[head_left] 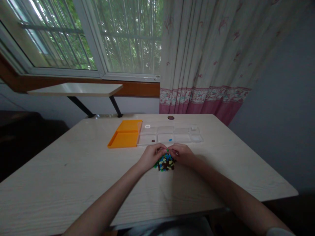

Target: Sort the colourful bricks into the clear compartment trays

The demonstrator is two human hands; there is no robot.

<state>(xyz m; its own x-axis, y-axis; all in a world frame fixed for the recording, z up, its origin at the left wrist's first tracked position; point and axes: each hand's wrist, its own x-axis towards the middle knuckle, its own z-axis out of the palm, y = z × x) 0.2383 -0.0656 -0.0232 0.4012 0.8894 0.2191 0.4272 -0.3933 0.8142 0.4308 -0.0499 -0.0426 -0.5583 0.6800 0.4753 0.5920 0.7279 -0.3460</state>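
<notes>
A heap of tiny blue, green, brown and pale yellow building bricks (166, 163) lies on the table under my hands. My left hand (152, 155) and my right hand (182, 153) meet fingertip to fingertip just above the far side of the heap. Between their pinched fingers shows a small green brick (167, 150), which both appear to hold. Just beyond my hands stands a clear compartment tray (165, 133). A brown brick (153, 141) and a blue brick (170, 140) sit in separate near compartments of it.
An orange two-part tray (125, 139) adjoins the clear one on the left. Small white pieces (194, 128) lie in the clear tray's right end. A raised shelf (76, 88) on black legs stands at the table's back left, and a curtain (194, 65) hangs behind.
</notes>
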